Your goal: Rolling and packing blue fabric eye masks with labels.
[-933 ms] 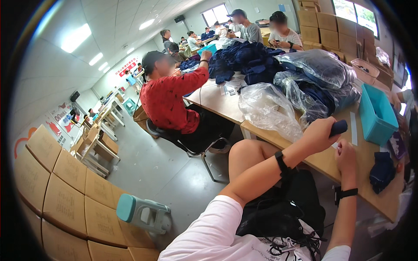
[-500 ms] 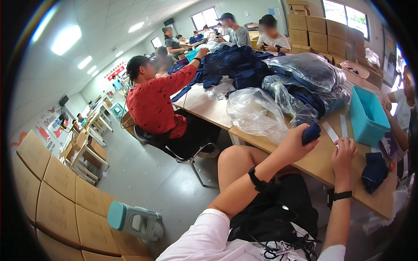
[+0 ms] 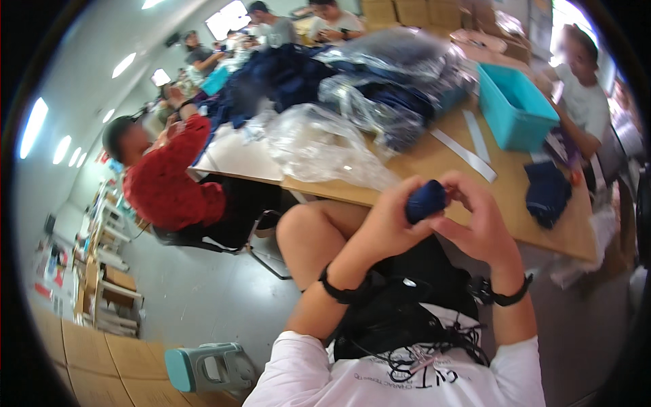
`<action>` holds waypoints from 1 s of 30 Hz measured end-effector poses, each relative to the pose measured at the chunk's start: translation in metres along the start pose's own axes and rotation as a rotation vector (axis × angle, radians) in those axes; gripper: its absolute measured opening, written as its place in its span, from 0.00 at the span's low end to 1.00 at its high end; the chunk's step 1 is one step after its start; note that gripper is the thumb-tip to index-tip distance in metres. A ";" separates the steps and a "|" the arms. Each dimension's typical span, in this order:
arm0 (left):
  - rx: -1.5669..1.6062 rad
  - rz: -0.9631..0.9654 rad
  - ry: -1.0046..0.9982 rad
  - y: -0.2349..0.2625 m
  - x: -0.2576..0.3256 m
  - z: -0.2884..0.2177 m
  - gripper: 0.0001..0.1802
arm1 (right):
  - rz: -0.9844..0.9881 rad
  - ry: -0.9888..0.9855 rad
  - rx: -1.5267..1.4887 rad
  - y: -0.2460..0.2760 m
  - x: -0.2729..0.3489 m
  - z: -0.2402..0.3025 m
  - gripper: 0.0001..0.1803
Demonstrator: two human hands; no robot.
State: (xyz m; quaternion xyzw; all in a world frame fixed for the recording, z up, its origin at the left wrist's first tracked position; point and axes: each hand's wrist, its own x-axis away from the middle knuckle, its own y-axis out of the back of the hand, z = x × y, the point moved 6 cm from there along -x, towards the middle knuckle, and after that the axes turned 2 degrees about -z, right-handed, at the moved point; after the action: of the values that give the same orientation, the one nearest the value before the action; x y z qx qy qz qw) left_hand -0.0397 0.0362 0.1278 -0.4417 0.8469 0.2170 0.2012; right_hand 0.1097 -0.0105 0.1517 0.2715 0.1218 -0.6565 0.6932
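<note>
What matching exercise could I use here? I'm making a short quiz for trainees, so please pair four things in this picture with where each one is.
Things:
1. small dark blue bundle
2. teal bin
3. clear plastic bag
4. folded dark blue cloth

Places:
A. on the table's right part, beyond the white strips
B. held between the left hand and right hand
C. lying alone near the table's right end
D. crumpled on the table's near edge, above the knee

Pairs: 1-B, 2-A, 3-D, 4-C
</note>
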 end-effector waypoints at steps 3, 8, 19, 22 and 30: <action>-0.022 -0.016 0.073 -0.013 0.002 0.000 0.17 | -0.007 0.105 0.213 0.006 0.003 0.005 0.19; -0.110 0.006 0.122 -0.019 -0.002 0.003 0.17 | -0.017 0.121 0.336 0.012 0.013 -0.007 0.18; -0.232 0.013 0.109 -0.012 0.006 0.006 0.22 | -0.088 0.401 0.475 0.006 0.018 -0.007 0.13; -0.163 0.004 0.068 -0.011 0.005 -0.009 0.20 | -0.053 0.431 0.461 0.011 0.021 0.001 0.13; -0.068 0.010 0.032 -0.007 0.010 -0.022 0.20 | -0.075 0.384 0.431 0.014 0.025 -0.003 0.11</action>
State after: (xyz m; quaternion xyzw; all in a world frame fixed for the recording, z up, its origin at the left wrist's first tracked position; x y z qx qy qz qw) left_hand -0.0427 0.0139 0.1398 -0.4476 0.8444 0.2394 0.1713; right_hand 0.1263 -0.0302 0.1395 0.5271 0.1186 -0.6290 0.5590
